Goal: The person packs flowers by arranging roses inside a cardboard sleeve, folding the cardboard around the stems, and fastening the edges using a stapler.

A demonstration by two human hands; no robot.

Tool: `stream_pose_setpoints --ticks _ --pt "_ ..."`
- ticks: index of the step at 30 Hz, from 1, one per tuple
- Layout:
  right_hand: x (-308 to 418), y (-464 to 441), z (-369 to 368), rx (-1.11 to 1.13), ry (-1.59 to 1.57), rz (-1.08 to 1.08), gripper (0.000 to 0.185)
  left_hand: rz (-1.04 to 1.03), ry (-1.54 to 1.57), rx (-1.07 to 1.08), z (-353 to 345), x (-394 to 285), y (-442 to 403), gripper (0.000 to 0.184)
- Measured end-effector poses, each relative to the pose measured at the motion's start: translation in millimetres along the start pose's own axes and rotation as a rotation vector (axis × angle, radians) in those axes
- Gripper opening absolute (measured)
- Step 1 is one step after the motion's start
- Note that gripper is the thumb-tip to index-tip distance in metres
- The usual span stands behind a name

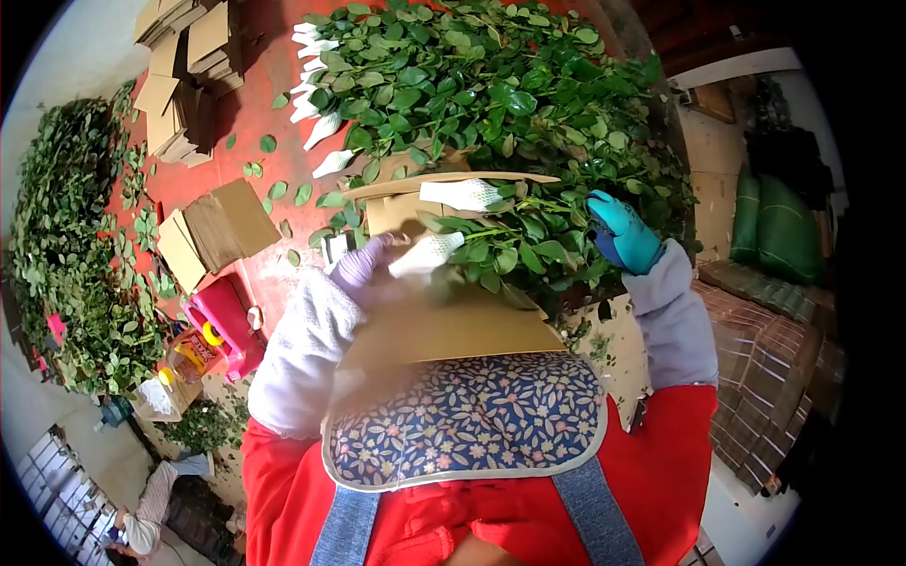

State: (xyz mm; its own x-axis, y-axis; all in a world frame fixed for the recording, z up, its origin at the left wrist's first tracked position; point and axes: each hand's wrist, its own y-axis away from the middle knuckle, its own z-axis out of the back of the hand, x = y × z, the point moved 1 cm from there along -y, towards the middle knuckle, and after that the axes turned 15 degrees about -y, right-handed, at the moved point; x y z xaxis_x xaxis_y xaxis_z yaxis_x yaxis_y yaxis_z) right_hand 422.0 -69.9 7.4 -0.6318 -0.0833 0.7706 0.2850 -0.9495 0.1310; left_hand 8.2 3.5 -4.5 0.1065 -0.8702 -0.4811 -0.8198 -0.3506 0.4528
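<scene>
White netted flower heads, one upper (pixel 461 195) and one lower (pixel 429 253), lie with leafy stems on brown cardboard (pixel 462 325) in front of my body. My left hand (pixel 363 266), in a purple glove, is at the left beside the lower netted head; its fingers are curled and partly blurred, and what they grip is unclear. My right hand (pixel 627 234), in a teal and blue glove, is at the right edge of the leafy stems (pixel 543 241), with its fingers bent towards the leaves. Leaves hide part of its fingertips.
A large pile of leafy stems (pixel 491 85) with netted heads covers the back of the red table (pixel 255 123). Cardboard stacks (pixel 215 47) stand back left. A pink container (pixel 226 325) is at left. Green sacks (pixel 788 231) stand right. Another person (pixel 151 509) is at lower left.
</scene>
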Motion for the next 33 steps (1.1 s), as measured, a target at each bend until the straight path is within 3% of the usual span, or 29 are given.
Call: stream_pose_setpoints --ticks 4,6,8,10,11,15,18,22,23,25,27,28,30,32,33 --pt "2.7 -7.0 -6.0 0.029 0.035 0.057 0.041 -0.030 0.085 0.081 7.5 8.3 -5.7 0.079" --pt "14.6 -9.4 -11.5 0.137 0.056 -0.033 0.043 -0.211 -0.018 0.004 11.7 23.1 -10.0 0.079" --pt "7.4 -7.2 -20.5 0.179 0.152 -0.015 0.043 -0.344 -0.259 -0.136 13.0 27.0 -10.3 0.086" --pt "14.3 -6.1 -26.3 0.195 0.190 0.044 0.045 -0.375 -0.996 -0.391 14.5 14.8 -0.4 0.094" --pt "18.1 -7.7 -28.5 0.199 0.187 0.049 0.045 -0.457 -1.536 -0.486 20.5 9.0 3.5 0.096" --pt "14.0 -7.4 -36.1 0.218 0.096 0.083 0.046 -0.487 -1.613 -0.491 34.5 16.0 -2.8 0.091" --pt "16.4 -5.2 -34.5 0.137 0.022 0.093 0.047 -0.603 -1.835 -0.533 34.6 9.1 -7.2 0.074" --pt "-4.6 4.8 -35.4 0.134 0.049 -0.020 0.048 -0.607 -2.027 -0.469 20.1 2.0 -4.8 0.065" --pt "-10.2 7.3 -36.3 0.133 0.034 -0.021 0.048 -0.608 -2.028 -0.467 18.1 -0.4 -4.2 0.065" --pt "-9.4 6.4 -37.4 0.102 0.002 -0.023 0.049 -0.371 -2.036 -0.351 10.1 -8.3 -1.9 0.061" --pt "-8.1 5.5 -38.5 0.072 -0.031 -0.020 0.050 -0.329 -1.991 -0.328 15.4 -0.9 -2.1 0.060" --pt "-6.2 5.9 -38.4 0.027 -0.049 0.009 0.050 -0.472 -1.574 -0.367 24.0 14.4 -4.4 0.059" --pt "4.0 3.6 -37.8 -0.016 -0.069 0.038 0.049 -0.512 -0.954 -0.356 37.6 38.0 -9.9 0.063" --pt "22.0 -4.7 -36.8 0.138 0.142 -0.202 0.048 -0.458 -0.844 -0.398 17.9 28.4 -0.1 0.064" --pt "16.1 -1.9 -40.0 0.142 0.142 -0.199 0.048 -0.407 -0.734 -0.437 11.7 25.7 3.8 0.065"
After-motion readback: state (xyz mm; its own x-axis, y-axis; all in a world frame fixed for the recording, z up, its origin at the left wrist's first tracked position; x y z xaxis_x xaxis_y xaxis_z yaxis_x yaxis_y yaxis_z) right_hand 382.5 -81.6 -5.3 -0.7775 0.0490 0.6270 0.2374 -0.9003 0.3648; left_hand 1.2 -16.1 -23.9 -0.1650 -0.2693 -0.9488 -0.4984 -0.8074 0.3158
